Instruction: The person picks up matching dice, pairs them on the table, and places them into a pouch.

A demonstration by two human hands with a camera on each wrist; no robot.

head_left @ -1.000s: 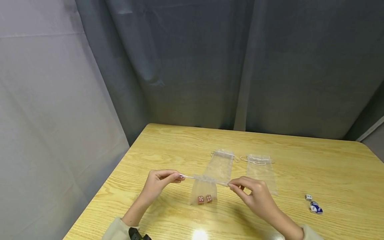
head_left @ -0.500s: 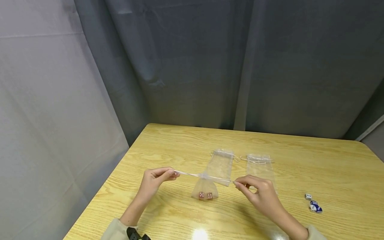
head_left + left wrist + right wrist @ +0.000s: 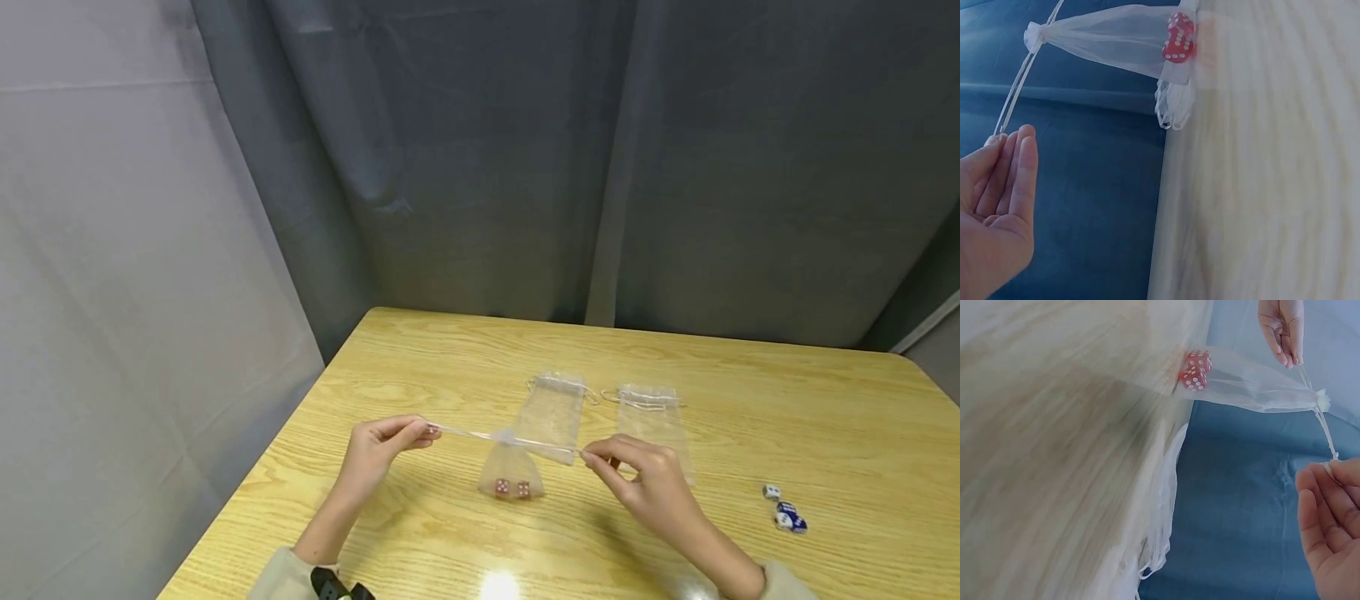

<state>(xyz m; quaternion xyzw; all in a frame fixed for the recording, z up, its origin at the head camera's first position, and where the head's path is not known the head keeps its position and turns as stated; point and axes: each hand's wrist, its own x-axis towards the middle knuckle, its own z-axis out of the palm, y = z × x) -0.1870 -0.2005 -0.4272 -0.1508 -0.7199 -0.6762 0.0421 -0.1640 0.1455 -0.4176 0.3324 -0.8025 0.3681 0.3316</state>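
Note:
Between the hands stands a sheer white drawstring pouch [image 3: 512,468], its neck gathered tight and two red dice [image 3: 1177,39] at its bottom. My left hand [image 3: 375,454] pinches one end of the white drawstring [image 3: 465,432] between thumb and fingers. On the other side my right hand [image 3: 645,479] pinches the opposite end of the cord. The drawstring is taut between them. In the right wrist view both dice [image 3: 1195,370] show through the mesh, and the bunched top [image 3: 1322,400] sits on the cord.
Two more sheer pouches, one behind the held pouch [image 3: 553,408] and one by the right hand [image 3: 652,417], lie flat on the wooden table [image 3: 420,358]. Off to the right are a white die [image 3: 771,492] and a small group of blue and white pieces [image 3: 791,517].
The pouch's mouth has drawn together from wide to a tight gather. My left hand has moved left and my right hand slightly right, both keeping the cord ends.

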